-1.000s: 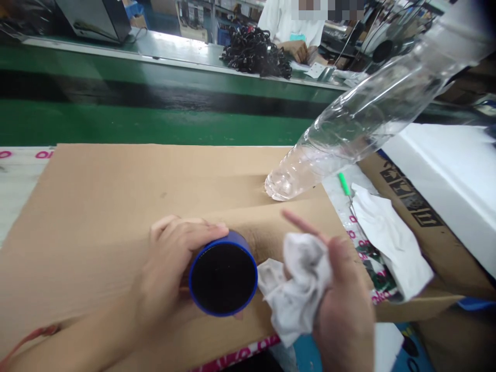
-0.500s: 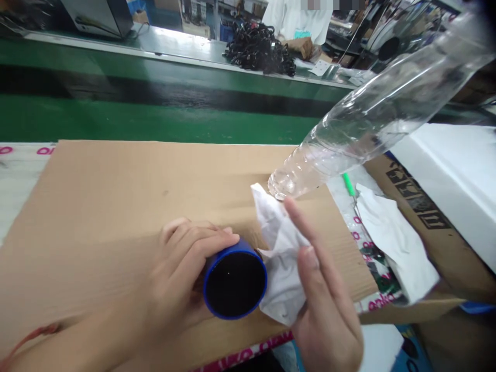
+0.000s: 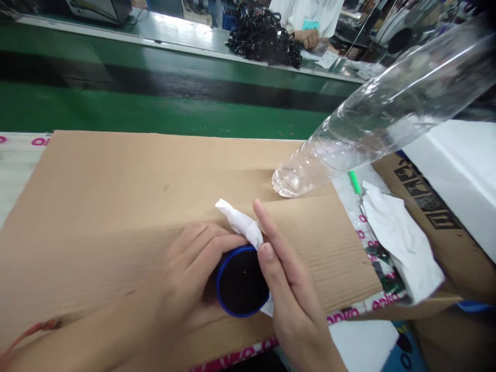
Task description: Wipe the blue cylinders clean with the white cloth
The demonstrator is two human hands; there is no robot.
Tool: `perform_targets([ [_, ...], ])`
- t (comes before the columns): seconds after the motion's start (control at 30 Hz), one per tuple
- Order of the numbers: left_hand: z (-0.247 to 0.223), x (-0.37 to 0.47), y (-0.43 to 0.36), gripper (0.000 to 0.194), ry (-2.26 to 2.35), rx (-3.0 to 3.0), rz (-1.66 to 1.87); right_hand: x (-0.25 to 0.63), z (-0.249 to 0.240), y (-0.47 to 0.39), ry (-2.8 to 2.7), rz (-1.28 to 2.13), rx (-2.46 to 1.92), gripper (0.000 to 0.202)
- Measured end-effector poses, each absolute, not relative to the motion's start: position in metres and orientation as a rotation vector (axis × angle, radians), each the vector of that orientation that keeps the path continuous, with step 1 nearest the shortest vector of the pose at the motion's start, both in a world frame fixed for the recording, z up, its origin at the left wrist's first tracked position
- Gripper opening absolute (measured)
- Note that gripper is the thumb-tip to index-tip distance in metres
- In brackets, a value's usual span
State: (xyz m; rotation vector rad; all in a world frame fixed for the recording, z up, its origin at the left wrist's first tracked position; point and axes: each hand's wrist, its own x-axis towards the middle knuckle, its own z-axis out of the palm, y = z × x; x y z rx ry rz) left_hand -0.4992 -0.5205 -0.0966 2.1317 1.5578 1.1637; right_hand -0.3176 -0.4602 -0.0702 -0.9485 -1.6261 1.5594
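Observation:
A blue cylinder with a black round end (image 3: 243,283) lies on the brown cardboard sheet (image 3: 116,181), its black end facing me. My left hand (image 3: 197,258) is wrapped over its left side and top. On the other side, my right hand (image 3: 292,289) presses a white cloth or tissue (image 3: 242,223) against the cylinder. A twisted end of the white cloth sticks out above the cylinder, and a small piece shows below; the rest is hidden under my right palm and fingers. What kind of object the blue cylinder is, I cannot tell.
A clear plastic bottle (image 3: 349,124) slants in from the upper right. Right of the cardboard lie a crumpled white cloth (image 3: 403,243), a green pen-like item (image 3: 354,182) and a carton (image 3: 422,196). Across the green conveyor (image 3: 186,113), a person stands behind a black cable pile (image 3: 265,39).
My right hand has moved left with the white cloth and now presses it to the blue cylinder's right side. The cylinder has shifted slightly right. The far person's hand shows more clearly.

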Motion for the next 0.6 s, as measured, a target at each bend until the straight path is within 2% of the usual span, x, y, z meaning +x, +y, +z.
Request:
perform_targets([
  [0.07, -0.097, -0.500, -0.521, 0.034, 1.541, 2.139, 1.144, -0.319, -0.067, -0.468, -1.432, 1.632, -1.116, 0.038],
  [0.13, -0.098, -0.499, -0.521, 0.035, 1.544, 2.143, 1.187, -0.320, -0.062, -0.476, -1.278, 1.675, -1.235, 0.041],
  [0.3, -0.097, -0.498, -0.523, 0.042, 1.630, 2.035, 1.244, -0.313, -0.057, -0.469, -1.326, 1.666, -1.276, 0.040],
  [0.37, -0.095, -0.501, -0.522, 0.047, 1.629, 2.021, 1.223, -0.302, -0.058, -0.457, -1.527, 1.504, -1.257, 0.035],
  [0.43, -0.094, -0.506, -0.521, 0.052, 1.599, 2.056, 1.192, -0.284, -0.057, -0.446, -1.789, 1.106, -1.261, 0.034],
  [0.5, -0.093, -0.508, -0.521, 0.051, 1.591, 2.076, 1.178, -0.263, -0.055, -0.442, -1.913, 0.709, -1.240, 0.041],
  [0.53, -0.093, -0.507, -0.520, 0.048, 1.604, 2.071, 1.189, -0.253, -0.054, -0.443, -1.918, 0.637, -1.212, 0.048],
  [0.6, -0.093, -0.504, -0.521, 0.043, 1.643, 2.039, 1.219, -0.239, -0.054, -0.453, -1.931, 0.910, -1.052, 0.047],
])
